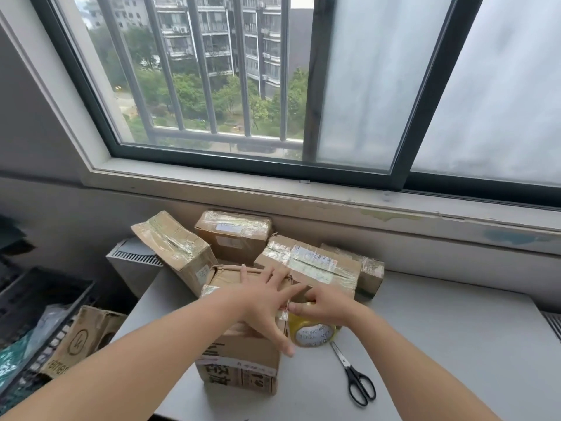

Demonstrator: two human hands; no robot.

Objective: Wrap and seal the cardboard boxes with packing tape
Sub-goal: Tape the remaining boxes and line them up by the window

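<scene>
Two hands work at the near box (239,369), whose front carries large printed characters I cannot read. Black scissors (353,375) lie just right of it on the table (440,344). I have the left hand (264,299) flat on the box top, fingers spread wide. The right hand (326,303) grips the tape roll (312,334), printed "MADE IN CHINA", beside the box. Four taped boxes (306,262), some labelled, sit behind.

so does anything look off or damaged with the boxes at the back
Yes: the back-left box sits tilted, its taped top dented and creased. The window sill paint is also chipped.
</scene>
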